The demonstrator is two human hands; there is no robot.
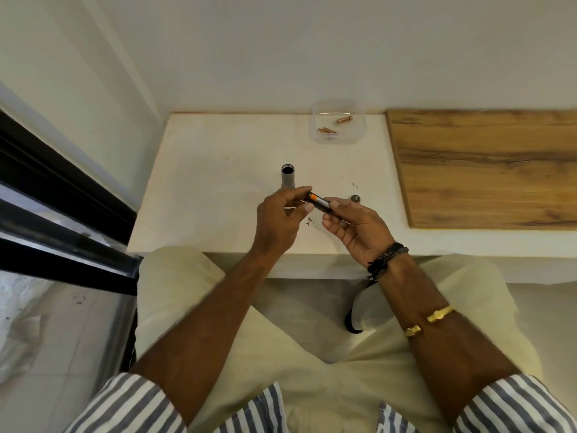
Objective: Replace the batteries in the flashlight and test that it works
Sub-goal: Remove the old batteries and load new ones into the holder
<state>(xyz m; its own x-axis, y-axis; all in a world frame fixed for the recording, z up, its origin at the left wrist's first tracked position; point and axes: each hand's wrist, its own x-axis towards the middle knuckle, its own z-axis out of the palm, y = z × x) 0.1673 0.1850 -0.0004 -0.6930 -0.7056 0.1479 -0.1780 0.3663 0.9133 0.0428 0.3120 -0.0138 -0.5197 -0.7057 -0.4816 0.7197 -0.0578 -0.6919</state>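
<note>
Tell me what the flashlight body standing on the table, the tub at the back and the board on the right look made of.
Flashlight body: likely metal, matte grey, an even dull sheen; painted plastic is possible. Tub: clear plastic, since the copper-coloured batteries show through its walls. Board: wood or wood-look laminate, with brown grain streaks and a flat matte face.

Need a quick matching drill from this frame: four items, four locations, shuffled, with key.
Items:
1. flashlight body
2. battery holder
3. copper-coloured batteries
4. end cap

Locations:
A. lying on the white table just right of the hands
B. standing upright on the white table, open end up, behind the left hand
C. inside the clear plastic container at the table's back edge
D. held between both hands, with the right hand at its right end

Pairs: 1-B, 2-D, 3-C, 4-A
</note>
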